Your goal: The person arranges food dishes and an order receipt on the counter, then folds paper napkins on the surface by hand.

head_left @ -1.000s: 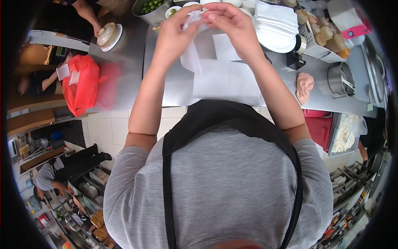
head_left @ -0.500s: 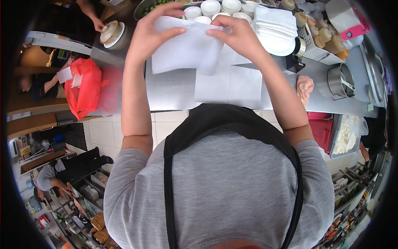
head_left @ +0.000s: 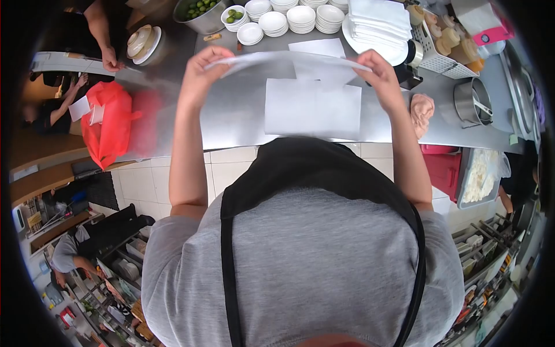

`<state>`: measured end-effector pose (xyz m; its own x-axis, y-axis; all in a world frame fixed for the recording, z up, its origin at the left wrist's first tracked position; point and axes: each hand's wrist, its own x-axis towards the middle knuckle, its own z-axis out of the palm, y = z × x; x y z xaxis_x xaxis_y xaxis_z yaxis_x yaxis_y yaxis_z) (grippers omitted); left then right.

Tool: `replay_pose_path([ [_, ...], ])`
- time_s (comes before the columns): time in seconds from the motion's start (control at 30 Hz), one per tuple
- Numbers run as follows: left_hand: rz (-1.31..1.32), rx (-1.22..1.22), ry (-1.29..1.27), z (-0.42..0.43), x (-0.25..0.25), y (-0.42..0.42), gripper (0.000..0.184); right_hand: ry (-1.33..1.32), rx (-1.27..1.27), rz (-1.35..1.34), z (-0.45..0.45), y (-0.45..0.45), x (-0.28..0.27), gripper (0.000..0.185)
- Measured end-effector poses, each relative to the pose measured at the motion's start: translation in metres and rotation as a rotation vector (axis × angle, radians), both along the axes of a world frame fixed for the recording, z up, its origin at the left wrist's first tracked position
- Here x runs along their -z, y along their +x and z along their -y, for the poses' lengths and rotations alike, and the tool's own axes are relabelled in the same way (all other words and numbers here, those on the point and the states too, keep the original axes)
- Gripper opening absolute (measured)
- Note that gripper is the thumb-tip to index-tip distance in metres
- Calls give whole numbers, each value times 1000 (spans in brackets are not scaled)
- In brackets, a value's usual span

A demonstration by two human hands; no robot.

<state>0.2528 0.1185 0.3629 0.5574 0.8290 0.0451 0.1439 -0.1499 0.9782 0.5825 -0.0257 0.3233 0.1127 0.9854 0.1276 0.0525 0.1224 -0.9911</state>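
A thin white paper napkin (head_left: 272,56) stretches between my two hands above the steel counter, seen almost edge-on. My left hand (head_left: 203,72) pinches its left end, and my right hand (head_left: 378,78) pinches the right end. Below it, flat white sheets (head_left: 312,110) lie near the counter's front edge. Another white sheet (head_left: 318,47) lies farther back, partly hidden by the held napkin. Behind to the right, a stack of folded white napkins (head_left: 377,23) rests on a white plate (head_left: 399,58).
Stacked small white bowls (head_left: 302,20) and a pot of green limes (head_left: 199,10) line the back. A red bag (head_left: 108,124) and a lidded bowl (head_left: 140,41) are left. Rightward are a pink cloth (head_left: 422,114), metal pot (head_left: 473,99) and bottle basket (head_left: 442,55). Another person's hand (head_left: 111,59) reaches in.
My hands have moved apart, drawing the napkin out sideways from hanging loosely to a taut strip. The bowls behind show more fully.
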Motion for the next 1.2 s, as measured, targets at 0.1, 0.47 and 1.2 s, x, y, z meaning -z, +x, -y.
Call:
replay_pose_path([
  [0.1,35,7,-196,18,17,4,23,-35,94,-168,26,-11,9,9],
  [0.47,-149,-102,-331,30,115,43,41,-335,255,-95,46,10,112,13],
  [1.2,-613,-348,622,43,155,59,45,-179,540,887,35,-10,107,29],
])
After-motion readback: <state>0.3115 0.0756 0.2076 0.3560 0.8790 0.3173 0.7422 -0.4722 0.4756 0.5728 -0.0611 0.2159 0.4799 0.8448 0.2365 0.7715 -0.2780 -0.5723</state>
